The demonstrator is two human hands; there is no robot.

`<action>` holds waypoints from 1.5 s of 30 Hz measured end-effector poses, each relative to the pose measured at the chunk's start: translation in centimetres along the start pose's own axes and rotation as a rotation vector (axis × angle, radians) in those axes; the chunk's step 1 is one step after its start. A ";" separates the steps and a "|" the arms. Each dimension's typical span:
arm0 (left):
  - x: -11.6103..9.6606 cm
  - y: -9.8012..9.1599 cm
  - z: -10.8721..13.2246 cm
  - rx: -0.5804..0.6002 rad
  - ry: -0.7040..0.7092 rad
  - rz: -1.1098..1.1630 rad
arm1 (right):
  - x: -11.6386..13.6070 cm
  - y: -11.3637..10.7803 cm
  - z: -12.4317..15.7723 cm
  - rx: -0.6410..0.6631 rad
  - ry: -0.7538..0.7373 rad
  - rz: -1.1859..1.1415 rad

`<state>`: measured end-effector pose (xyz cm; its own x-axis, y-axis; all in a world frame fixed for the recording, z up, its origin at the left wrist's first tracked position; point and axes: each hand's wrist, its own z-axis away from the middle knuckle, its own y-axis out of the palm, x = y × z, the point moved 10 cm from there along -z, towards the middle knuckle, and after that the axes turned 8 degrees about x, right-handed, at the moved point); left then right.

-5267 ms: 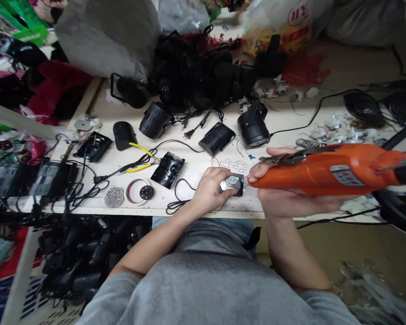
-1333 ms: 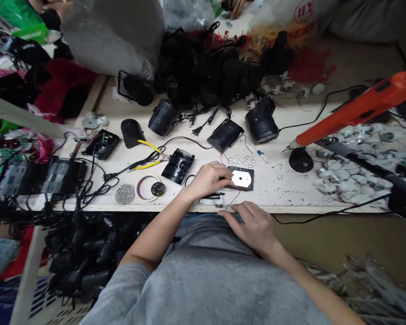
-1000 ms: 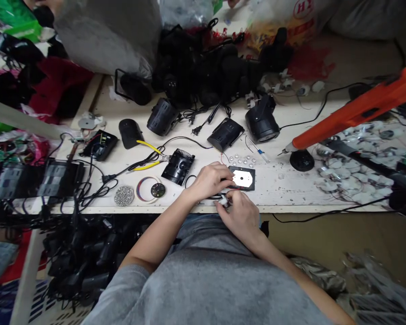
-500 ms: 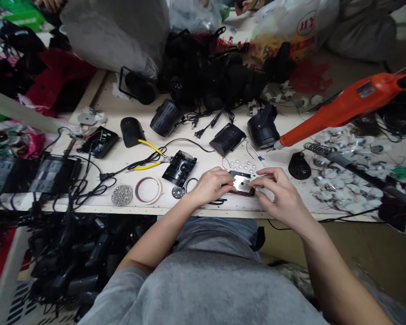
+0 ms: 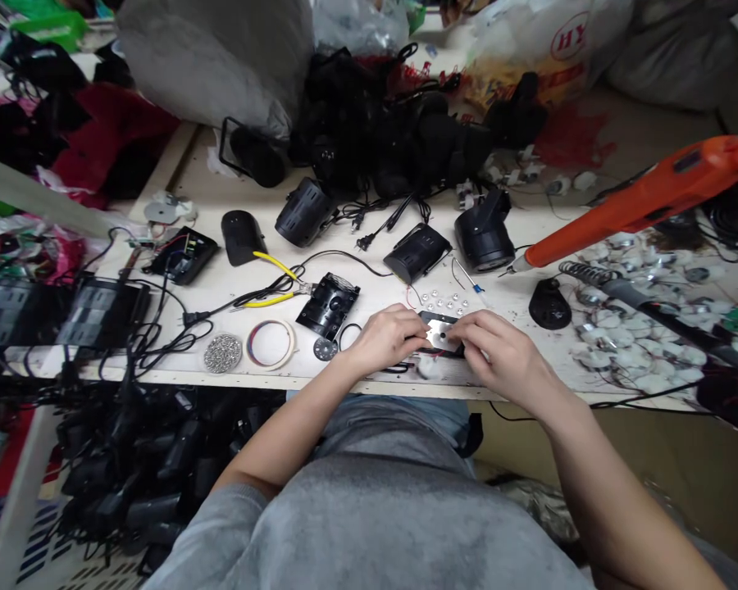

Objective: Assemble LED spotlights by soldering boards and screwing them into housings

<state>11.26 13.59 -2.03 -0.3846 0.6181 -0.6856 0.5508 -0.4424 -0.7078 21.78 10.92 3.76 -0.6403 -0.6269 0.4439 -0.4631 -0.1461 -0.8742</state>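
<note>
Both my hands meet over a small black plate with a silver metal centre (image 5: 438, 333) near the front edge of the workbench (image 5: 529, 360). My left hand (image 5: 386, 337) grips its left side with curled fingers. My right hand (image 5: 498, 352) pinches its right side, thumb and fingers pressed on top. Thin red and black wires run out beneath the plate. A row of small silver screws (image 5: 444, 303) lies just beyond it. An orange electric screwdriver (image 5: 640, 201) hangs free at the right, tip pointing down-left.
Black lamp housings (image 5: 483, 233) and a pile of black parts (image 5: 394, 139) fill the back. Yellow-handled pliers (image 5: 271, 283), a tape ring (image 5: 271, 344), a heap of screws (image 5: 222, 354) and a small black disc (image 5: 325, 349) lie left. White parts (image 5: 627, 360) lie right.
My right hand let go of the orange screwdriver, dropped to my lap, picked up a small white part, then came up onto the plate. The screwdriver swung away right.
</note>
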 end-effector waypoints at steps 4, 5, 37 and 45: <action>0.0 0.0 0.0 -0.019 -0.003 -0.006 | 0.5 -0.6 0.5 -0.074 0.096 -0.006; 0.0 0.0 0.1 -0.023 -0.005 -0.004 | 0.7 -0.6 1.1 -0.112 0.131 -0.019; 0.1 -0.1 0.1 -0.023 0.010 0.004 | -3.1 0.7 2.1 0.026 0.332 0.012; 0.2 0.1 0.1 -0.023 0.014 0.005 | -0.8 1.3 0.1 0.092 0.203 0.281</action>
<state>11.19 13.60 -2.26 -0.3716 0.6250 -0.6866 0.5694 -0.4307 -0.7002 21.81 11.17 2.26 -0.8480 -0.4886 0.2054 -0.2001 -0.0637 -0.9777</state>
